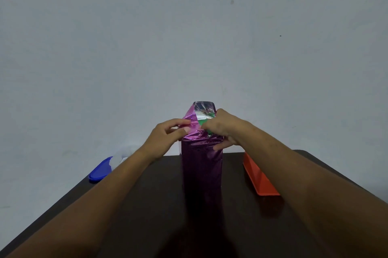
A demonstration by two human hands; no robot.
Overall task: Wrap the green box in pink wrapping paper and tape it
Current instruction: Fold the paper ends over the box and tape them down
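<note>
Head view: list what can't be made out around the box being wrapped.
- Green box: only a sliver shows; the pink wrapping paper and right hand hide the rest.
- Tape: none visible.
- Blue lid: partly behind the left forearm.
- Orange object: right forearm covers one side.
- Left hand: pinches a paper flap.

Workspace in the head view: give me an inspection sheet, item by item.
Surface: dark table.
Job's things: green box upright, sides covered in pink wrapping paper, top end partly uncovered.
Clutter: orange tray to the right; blue lid at left edge.
Grippers: left hand pinches a paper flap; right hand grips the paper at the top.
Cables: nothing seen.
Surroundings: plain pale wall.
</note>
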